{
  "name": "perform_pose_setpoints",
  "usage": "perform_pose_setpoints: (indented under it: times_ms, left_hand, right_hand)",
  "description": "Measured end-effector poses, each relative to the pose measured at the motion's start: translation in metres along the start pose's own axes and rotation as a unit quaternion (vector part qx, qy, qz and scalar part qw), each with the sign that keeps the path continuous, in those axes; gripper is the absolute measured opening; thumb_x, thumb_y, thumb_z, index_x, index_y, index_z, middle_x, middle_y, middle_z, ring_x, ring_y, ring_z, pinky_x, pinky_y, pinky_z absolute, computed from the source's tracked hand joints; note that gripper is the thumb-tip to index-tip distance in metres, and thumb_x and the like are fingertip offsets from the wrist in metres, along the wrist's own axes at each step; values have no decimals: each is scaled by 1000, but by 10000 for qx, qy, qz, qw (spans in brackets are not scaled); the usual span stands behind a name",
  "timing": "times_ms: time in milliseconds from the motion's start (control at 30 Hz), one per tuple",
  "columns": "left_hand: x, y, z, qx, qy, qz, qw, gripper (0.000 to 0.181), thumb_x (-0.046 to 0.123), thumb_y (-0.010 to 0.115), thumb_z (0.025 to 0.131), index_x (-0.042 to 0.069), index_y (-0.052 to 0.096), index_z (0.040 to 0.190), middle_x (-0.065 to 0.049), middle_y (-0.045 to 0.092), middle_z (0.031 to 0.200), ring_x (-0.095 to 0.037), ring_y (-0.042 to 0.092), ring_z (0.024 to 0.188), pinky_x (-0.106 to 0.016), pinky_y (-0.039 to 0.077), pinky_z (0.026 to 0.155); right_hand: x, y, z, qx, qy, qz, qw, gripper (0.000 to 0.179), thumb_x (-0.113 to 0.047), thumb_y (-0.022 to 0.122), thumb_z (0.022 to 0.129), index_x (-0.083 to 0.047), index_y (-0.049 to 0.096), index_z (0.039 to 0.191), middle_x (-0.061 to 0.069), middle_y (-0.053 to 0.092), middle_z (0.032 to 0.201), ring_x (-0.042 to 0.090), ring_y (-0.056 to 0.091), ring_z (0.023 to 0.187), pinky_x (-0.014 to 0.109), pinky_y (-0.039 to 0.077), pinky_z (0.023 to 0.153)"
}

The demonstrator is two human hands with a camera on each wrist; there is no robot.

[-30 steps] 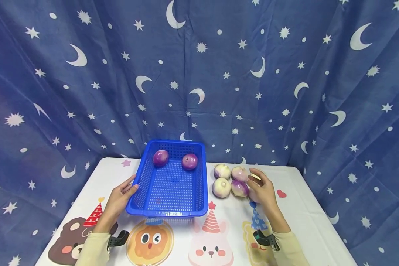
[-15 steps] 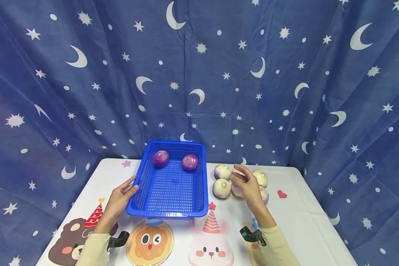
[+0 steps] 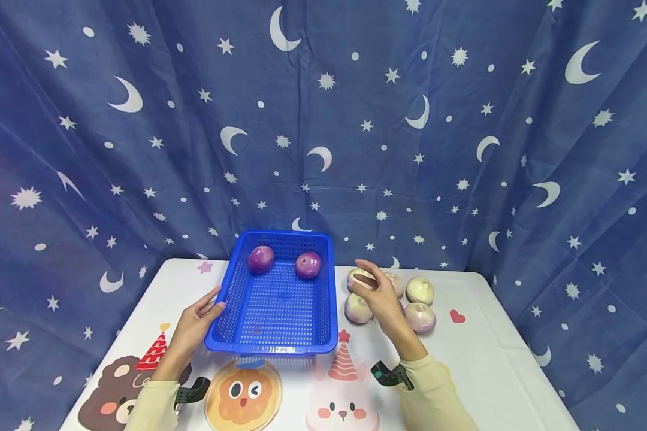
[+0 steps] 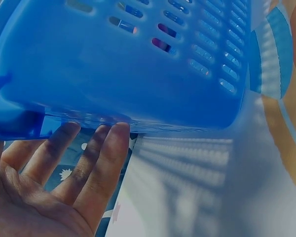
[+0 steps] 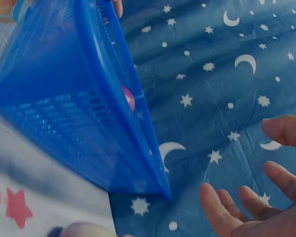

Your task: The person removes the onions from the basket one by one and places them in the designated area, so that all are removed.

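Observation:
A blue perforated plastic basket (image 3: 280, 305) stands on the table with two purple onions, one (image 3: 261, 259) at its back left and one (image 3: 308, 264) at its back right. My left hand (image 3: 193, 323) holds the basket's left side, thumb on the rim; in the left wrist view the fingers (image 4: 101, 163) touch the outer wall below. Right of the basket, my right hand (image 3: 380, 299) hovers over pale purple-white onions with its fingers apart and nothing between them. It partly covers the left onions (image 3: 357, 308); two others (image 3: 420, 291) show beyond it.
A white tablecloth (image 3: 490, 347) with cartoon animals covers the table. A blue curtain (image 3: 323, 120) with moons and stars hangs behind the back edge. Each wrist wears a black device, the right one (image 3: 392, 376) near the sleeve cuff.
My right hand has moved left across the onions, uncovering those on the right and covering those on the left. The left hand, basket and onions have stayed put.

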State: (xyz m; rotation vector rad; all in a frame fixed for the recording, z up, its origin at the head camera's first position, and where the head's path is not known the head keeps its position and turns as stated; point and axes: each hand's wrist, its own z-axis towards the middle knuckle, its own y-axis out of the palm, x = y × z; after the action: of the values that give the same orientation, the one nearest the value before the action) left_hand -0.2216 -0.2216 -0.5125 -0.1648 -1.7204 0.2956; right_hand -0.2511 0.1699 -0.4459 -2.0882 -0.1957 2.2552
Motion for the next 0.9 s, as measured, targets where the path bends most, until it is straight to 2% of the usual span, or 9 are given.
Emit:
perform_pose_setpoints:
  times_ms: [133,300,400,533,767,900]
  left_hand:
    - [0,-1,0,17,10,-29,10000,62,37,57,99,22,34,154,-19,40,152,-37,46,137,-51,38,113]
    - [1,-1,0,5,5,-84,10000,62,36,57,100,21,33,154,-20,40,152,-38,45,138,-52,37,113]
    - [0,0,0,-16,-13,-105,9999,62,37,57,99,20,34,154,-20,40,152,-37,45,138,-51,37,113]
    - [-1,-1,0,-3,-24,-100,9999,63,39,57,99,21,33,154,-19,41,151,-37,46,137,-51,38,113]
    - [-1,-1,0,9,-1,-109,9999,61,36,57,100,21,34,154,-19,41,151,-36,46,137,-51,38,113]
    - [-2,-1,2,-20,20,-150,9999,60,34,57,99,21,35,154,-19,40,152,-36,44,139,-51,37,114]
  right_hand:
    - [-5,13,3,-89,-165,-20,9998,56,-8,70,88,-16,51,140,10,46,149,35,49,134,42,49,102]
    - [-9,30,9,-200,-306,-80,9993,61,-9,73,85,-16,50,141,11,47,149,38,47,136,52,41,111]
    - [-13,40,12,-275,-277,-31,9992,65,-9,74,84,-18,49,142,11,46,148,39,45,137,55,39,111]
    - [-16,53,16,-327,-238,-25,9992,68,-9,73,84,-19,45,145,13,42,150,41,42,139,56,42,108]
    - [-21,74,24,-332,54,-386,9987,72,-19,76,83,-26,43,147,8,36,158,39,37,144,59,39,110]
    - [-21,86,33,-257,165,-415,9987,73,-19,77,81,-26,45,146,12,34,157,37,41,140,56,41,108]
